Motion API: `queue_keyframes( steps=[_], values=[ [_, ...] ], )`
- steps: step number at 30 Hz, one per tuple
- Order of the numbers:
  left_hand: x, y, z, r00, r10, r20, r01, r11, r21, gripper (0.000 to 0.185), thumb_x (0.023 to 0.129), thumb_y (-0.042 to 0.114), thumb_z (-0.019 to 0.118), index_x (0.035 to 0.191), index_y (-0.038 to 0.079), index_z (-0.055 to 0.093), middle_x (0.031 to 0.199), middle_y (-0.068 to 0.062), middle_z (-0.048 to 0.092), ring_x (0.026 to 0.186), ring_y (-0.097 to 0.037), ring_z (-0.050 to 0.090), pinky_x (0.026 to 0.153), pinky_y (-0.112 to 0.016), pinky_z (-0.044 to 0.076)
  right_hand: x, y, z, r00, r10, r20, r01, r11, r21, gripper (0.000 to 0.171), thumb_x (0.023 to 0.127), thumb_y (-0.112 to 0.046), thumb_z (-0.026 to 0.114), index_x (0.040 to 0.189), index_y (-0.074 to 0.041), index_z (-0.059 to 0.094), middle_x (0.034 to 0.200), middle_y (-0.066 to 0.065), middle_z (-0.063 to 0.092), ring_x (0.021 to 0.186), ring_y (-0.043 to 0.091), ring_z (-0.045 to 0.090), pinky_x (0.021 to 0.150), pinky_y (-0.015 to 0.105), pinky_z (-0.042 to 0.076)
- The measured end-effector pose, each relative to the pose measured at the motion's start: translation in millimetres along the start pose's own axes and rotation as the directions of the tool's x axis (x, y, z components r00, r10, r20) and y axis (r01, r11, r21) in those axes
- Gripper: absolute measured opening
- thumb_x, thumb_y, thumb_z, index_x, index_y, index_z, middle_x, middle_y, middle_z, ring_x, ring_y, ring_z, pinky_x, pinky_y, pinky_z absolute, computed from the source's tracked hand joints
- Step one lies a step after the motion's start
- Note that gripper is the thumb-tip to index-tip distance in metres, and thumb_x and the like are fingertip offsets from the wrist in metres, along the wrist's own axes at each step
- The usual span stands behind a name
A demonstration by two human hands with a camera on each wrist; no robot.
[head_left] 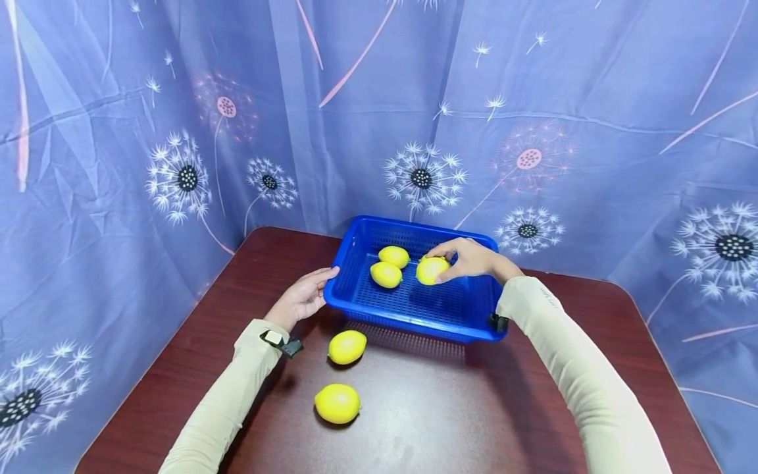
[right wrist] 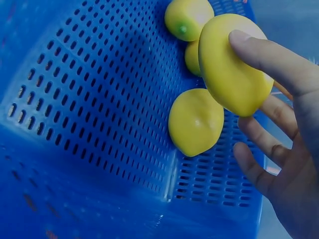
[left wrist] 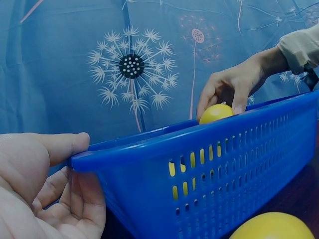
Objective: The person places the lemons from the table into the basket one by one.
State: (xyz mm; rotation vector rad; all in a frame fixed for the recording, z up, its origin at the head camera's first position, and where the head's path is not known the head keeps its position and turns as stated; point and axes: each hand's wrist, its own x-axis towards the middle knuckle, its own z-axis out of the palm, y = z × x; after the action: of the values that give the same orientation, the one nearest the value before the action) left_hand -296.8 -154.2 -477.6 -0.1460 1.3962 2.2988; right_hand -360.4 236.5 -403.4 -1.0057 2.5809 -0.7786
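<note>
Head; red-brown table (head_left: 444,415); blue dandelion curtain (head_left: 355,145) behind; left grip (head_left: 303,296) pinching basket rim (head_left: 414,319); right grip (head_left: 468,257) holding lemon (head_left: 430,270)

Accessible from above, over the front strip of floor in the blue basket (head_left: 423,305). Obstructed at the left end by the left hand (head_left: 303,295), gripping the rim. Restricted inside by two adjoining lemons (head_left: 386,274). Obstructed toward the right end by the right hand (head_left: 468,257), with held lemon (head_left: 431,271) close above another lemon (right wrist: 196,123). Bounded behind by the curtain (head_left: 355,164). Passable across the table (head_left: 438,408), right of two loose lemons (head_left: 337,403).
</note>
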Motion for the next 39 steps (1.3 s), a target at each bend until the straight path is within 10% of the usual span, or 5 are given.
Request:
queue_keyframes(
  steps=[9, 39],
  values=[
    [0.5, -0.2, -0.3, 1.000, 0.001, 0.001, -0.001, 1.000, 0.008, 0.013, 0.107, 0.019, 0.057, 0.116, 0.010, 0.055, 0.097, -0.002, 0.074, 0.082, -0.012, 0.071, 0.075, -0.023, 0.059, 15.9, 4.2, 3.2, 0.998, 0.019, 0.065, -0.018, 1.000, -0.025, 0.054, 0.084, -0.028, 0.086, 0.133, -0.015, 0.068, 0.129, 0.004, 0.069, 0.097, 0.020, 0.063, 0.084, 0.042, 0.053],
    [0.5, 0.1, 0.6, 1.000, 0.001, -0.008, -0.001, 1.000, -0.001, 0.015, 0.106, 0.020, 0.058, 0.118, 0.010, 0.057, 0.098, -0.002, 0.075, 0.084, -0.012, 0.071, 0.077, -0.024, 0.060, 43.6, 1.2, 27.3, 0.970, 0.180, 0.161, -0.162, 0.979, -0.121, 0.060, 0.082, -0.024, 0.088, 0.136, -0.012, 0.066, 0.142, 0.008, 0.062, 0.136, 0.033, 0.050, 0.110, 0.053, 0.045]
  ],
)
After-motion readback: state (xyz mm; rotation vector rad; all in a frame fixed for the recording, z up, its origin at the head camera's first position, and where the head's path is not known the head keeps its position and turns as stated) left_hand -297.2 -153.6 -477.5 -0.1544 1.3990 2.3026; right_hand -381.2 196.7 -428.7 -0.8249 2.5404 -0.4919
